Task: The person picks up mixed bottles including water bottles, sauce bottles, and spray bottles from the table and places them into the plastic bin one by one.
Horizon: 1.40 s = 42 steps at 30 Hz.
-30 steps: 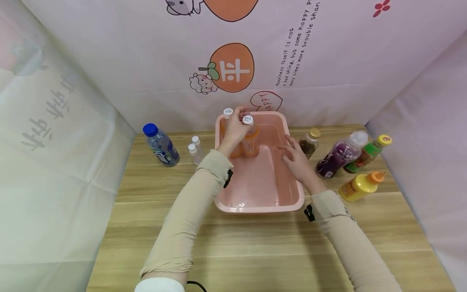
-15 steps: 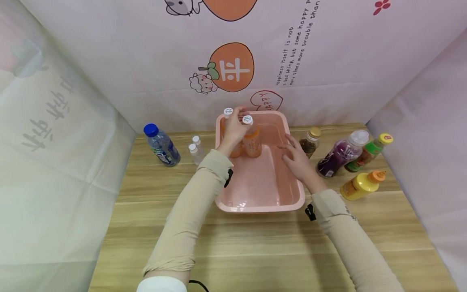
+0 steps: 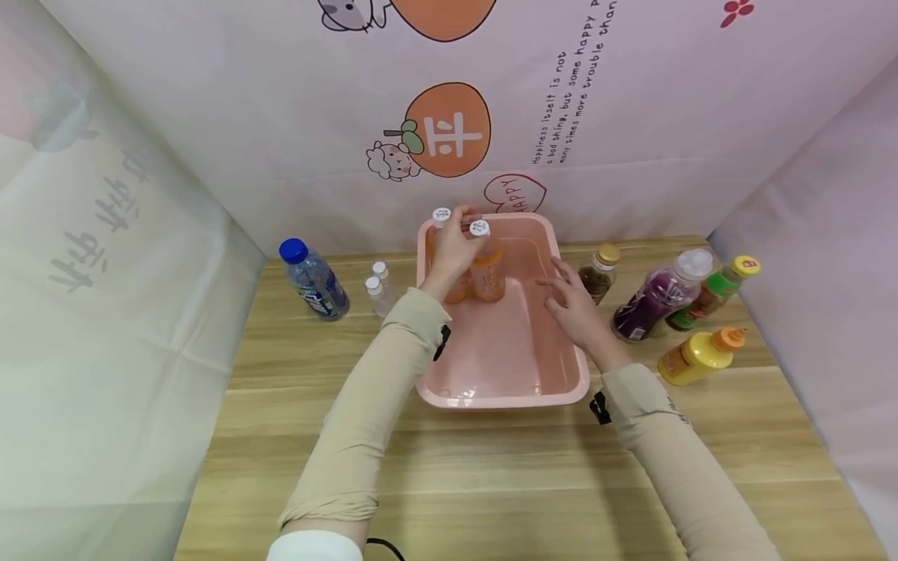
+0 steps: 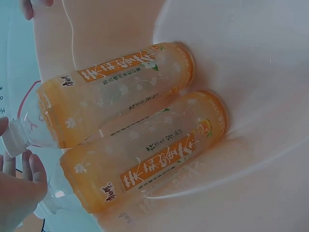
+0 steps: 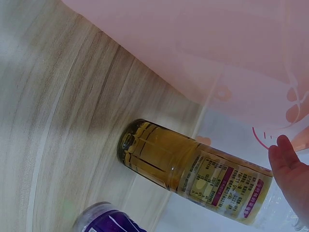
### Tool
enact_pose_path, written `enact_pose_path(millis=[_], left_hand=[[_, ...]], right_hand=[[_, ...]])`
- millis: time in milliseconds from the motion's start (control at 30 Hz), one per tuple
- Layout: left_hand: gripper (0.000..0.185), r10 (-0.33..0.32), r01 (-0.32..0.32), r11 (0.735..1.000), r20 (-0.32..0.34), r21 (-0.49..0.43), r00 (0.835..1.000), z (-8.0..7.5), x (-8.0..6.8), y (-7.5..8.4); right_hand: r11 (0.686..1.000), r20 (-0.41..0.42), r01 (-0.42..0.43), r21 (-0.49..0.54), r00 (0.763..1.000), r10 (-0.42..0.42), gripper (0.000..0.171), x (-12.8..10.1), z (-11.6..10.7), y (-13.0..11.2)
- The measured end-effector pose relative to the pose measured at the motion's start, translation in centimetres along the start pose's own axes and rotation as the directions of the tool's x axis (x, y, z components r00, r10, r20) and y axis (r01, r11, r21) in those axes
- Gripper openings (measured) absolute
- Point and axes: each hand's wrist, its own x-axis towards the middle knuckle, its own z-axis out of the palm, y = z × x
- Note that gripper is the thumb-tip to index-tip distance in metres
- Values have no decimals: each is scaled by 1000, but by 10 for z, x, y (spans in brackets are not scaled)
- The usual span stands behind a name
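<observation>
Two orange drink bottles with white caps (image 3: 489,274) (image 4: 120,92) stand side by side in the far left corner of a pink plastic basin (image 3: 505,393) (image 4: 251,58). My left hand (image 3: 454,251) reaches in from the left and its fingers (image 4: 21,191) curl round the bottles' necks just under the caps. My right hand (image 3: 570,302) hovers over the basin's right rim with fingers spread and holds nothing. Just to its right stands a gold-capped bottle of amber liquid (image 3: 598,274) (image 5: 193,169), and one fingertip (image 5: 289,169) lies close to its label.
On the wooden table (image 3: 491,467), left of the basin, stand a blue-capped water bottle (image 3: 313,278) and two small clear bottles (image 3: 377,285). To the right are a purple bottle (image 3: 655,298) (image 5: 106,221), a green bottle (image 3: 710,300) and a yellow bottle (image 3: 701,355). Cloth walls enclose three sides.
</observation>
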Motion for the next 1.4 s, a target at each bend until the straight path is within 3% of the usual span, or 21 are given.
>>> enact_pose_path(millis=[400, 633, 833, 1067, 1400], left_hand=[[51, -24, 24, 999, 11, 34, 1000, 1, -2, 6], [52, -6, 5, 1000, 39, 14, 999, 1, -7, 4], [50, 13, -13, 1000, 24, 3, 1000, 2, -11, 4], [50, -33, 31, 999, 36, 30, 999, 9, -22, -3], [50, 23, -23, 998, 5, 62, 1000, 0, -9, 8]], right_hand=[[1000, 20, -13, 10, 1000, 13, 36, -4, -1, 0], [1000, -4, 4, 25, 1000, -3, 35, -9, 2, -1], [999, -28, 43, 30, 999, -42, 35, -14, 1, -3], [999, -32, 25, 25, 999, -24, 35, -29, 7, 2], [999, -29, 31, 7, 999, -31, 34, -12, 3, -5]])
